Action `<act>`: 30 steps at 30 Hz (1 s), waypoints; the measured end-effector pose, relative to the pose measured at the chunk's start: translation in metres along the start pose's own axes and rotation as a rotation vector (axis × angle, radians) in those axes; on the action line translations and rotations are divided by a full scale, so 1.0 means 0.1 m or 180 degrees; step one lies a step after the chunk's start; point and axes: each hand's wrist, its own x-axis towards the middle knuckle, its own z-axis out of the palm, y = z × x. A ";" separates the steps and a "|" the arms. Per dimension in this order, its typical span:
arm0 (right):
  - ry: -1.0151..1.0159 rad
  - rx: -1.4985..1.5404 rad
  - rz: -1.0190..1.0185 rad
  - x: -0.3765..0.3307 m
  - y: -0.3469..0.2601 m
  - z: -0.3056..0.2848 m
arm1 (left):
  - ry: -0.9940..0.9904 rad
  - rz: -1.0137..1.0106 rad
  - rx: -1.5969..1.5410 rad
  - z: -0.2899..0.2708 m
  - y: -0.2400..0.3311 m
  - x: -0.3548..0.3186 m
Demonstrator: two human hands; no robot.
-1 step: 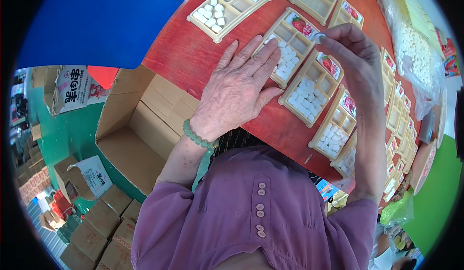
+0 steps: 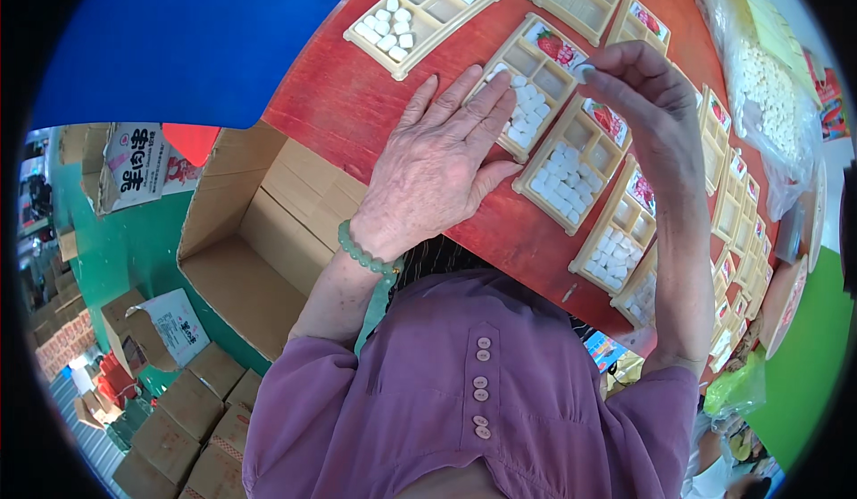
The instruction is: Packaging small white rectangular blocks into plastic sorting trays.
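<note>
many cream trays (image 2: 571, 164) on red table (image 2: 348, 97); open cardboard box (image 2: 254, 231) beside.

red table (image 2: 339, 97), white candies (image 2: 558, 173), beige trays (image 2: 428, 30)

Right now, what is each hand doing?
Left hand: open, flat, fingers on a beige plastic compartment tray.
Right hand: fingers pinching one small white candy piece.

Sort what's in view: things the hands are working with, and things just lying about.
In use: left hand flat on tray; right hand pinching white piece; neighbouring tray.
Lying about: open carton; bag of pieces; far tray; stacked boxes.
</note>
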 end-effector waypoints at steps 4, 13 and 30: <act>-0.0169 -0.0951 0.0049 -0.08 0.08 0.09 | -0.0017 0.0013 0.0097 0.00 0.01 0.00; 0.0013 -0.1156 -0.0262 -0.07 0.06 -0.16 | -0.0227 0.0292 0.0219 -0.06 0.09 0.05; -0.0124 -0.1055 0.0237 -0.48 0.14 -0.36 | -0.0301 0.0414 0.0247 0.06 0.03 0.08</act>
